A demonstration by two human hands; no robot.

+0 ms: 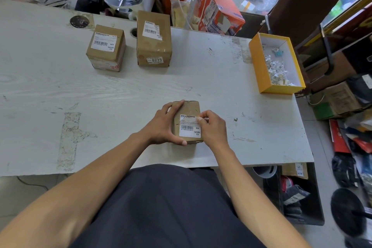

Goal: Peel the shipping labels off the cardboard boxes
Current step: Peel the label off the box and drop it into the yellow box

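A small cardboard box [188, 109] lies on the white table [120, 90] near its front edge. A white shipping label [189, 128] with a barcode covers its top. My left hand [164, 125] grips the box from the left, thumb at its near edge. My right hand [212, 127] pinches the label's upper right corner with curled fingers. Two more cardboard boxes stand further back: a squat box [106, 48] on the left and a taller box [154, 39] beside it, each with a white label on top.
A yellow open box [255, 62] holding crumpled label scraps sits at the table's right edge. A dark round grommet [79, 21] is at the back left. Cluttered shelves, cartons and bags surround the table at the back and right.
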